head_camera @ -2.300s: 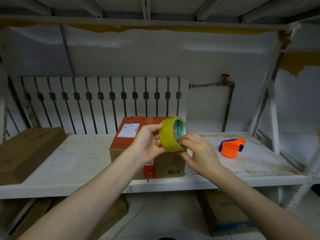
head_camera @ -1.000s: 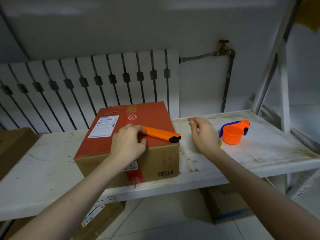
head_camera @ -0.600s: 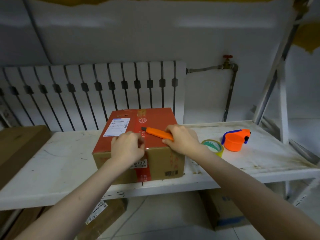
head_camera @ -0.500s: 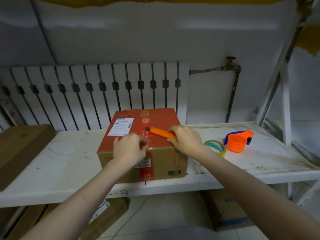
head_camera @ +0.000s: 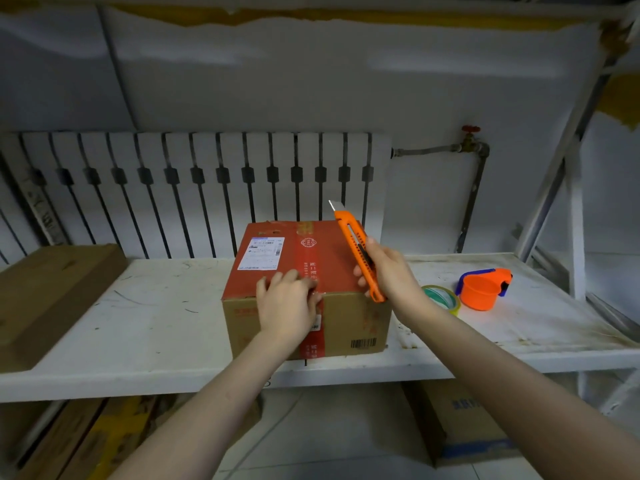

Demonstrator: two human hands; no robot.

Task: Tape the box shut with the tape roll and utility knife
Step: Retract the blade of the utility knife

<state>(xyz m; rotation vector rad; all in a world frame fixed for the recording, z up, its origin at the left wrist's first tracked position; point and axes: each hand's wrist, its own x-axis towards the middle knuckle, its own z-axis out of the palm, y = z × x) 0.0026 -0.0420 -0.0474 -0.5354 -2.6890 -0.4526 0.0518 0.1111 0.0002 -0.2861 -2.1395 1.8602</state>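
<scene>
A cardboard box (head_camera: pixel 346 317) with a red top and a white shipping label stands on the white shelf (head_camera: pixel 149 327). My left hand (head_camera: pixel 287 304) presses flat on the box's front top edge, over the clear tape along the middle seam. My right hand (head_camera: pixel 389 275) holds the orange utility knife (head_camera: pixel 358 247) above the box's right side, its blade out and pointing up and to the left. The yellow-green tape roll (head_camera: pixel 441 299) lies flat on the shelf just right of the box, partly hidden by my right wrist.
An orange and blue tape dispenser (head_camera: pixel 483 287) sits on the shelf to the right of the roll. A flat brown box (head_camera: pixel 45 299) lies at the left end. A white radiator (head_camera: pixel 194 188) stands behind; cardboard boxes (head_camera: pixel 460 427) are under the shelf.
The tape roll went from my hands to the shelf. My right hand took the knife off the box top and lifted it, blade now extended. My left hand stayed pressed on the box's front edge.
</scene>
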